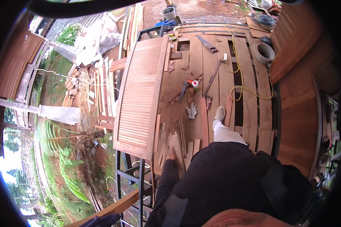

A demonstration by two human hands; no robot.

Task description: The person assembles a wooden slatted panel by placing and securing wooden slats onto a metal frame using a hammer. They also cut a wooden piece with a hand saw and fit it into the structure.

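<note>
My left hand (pixel 171 154) reaches down from a dark sleeve to a short pale wooden board (pixel 175 142) among other offcuts. It touches or overlaps the board's left edge, and its fingers are too blurred to make out. Just right of it lies a narrow strip of wood with a notched look (pixel 182 136). My right hand is out of view, with my dark-clothed body covering the near part of the deck. To the left of my hand stands a large louvered wooden shutter panel (pixel 140 94), laid on a black metal frame (pixel 141 181).
On the plank deck (pixel 212 128) lie a handsaw (pixel 207 44), a bar clamp (pixel 213 78), a white bottle with a red cap (pixel 195 84), a pale glove (pixel 191 110) and triangular offcuts. A yellow cord (pixel 235 56) loops near a grey bucket (pixel 264 53). Dark gaps run between planks.
</note>
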